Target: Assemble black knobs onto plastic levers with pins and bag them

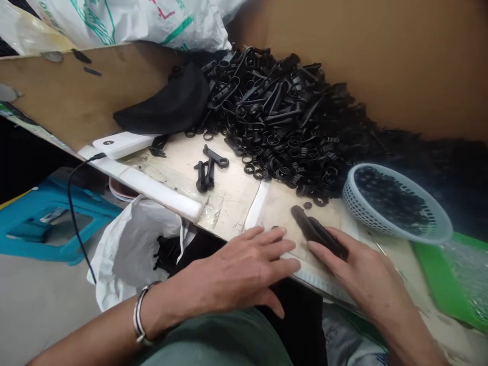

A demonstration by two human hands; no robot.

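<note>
Within right hand (362, 267), black parts (322, 234)

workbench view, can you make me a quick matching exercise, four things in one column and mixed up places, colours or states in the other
Column 1
1. right hand
2. left hand
3. basket
4. stool

Column 2
A. bright blue, at the left of the picture
B. silver bracelet at its wrist
C. grips dark parts
D. contains tiny black pieces

Right pairs: 1-C, 2-B, 3-D, 4-A
</note>
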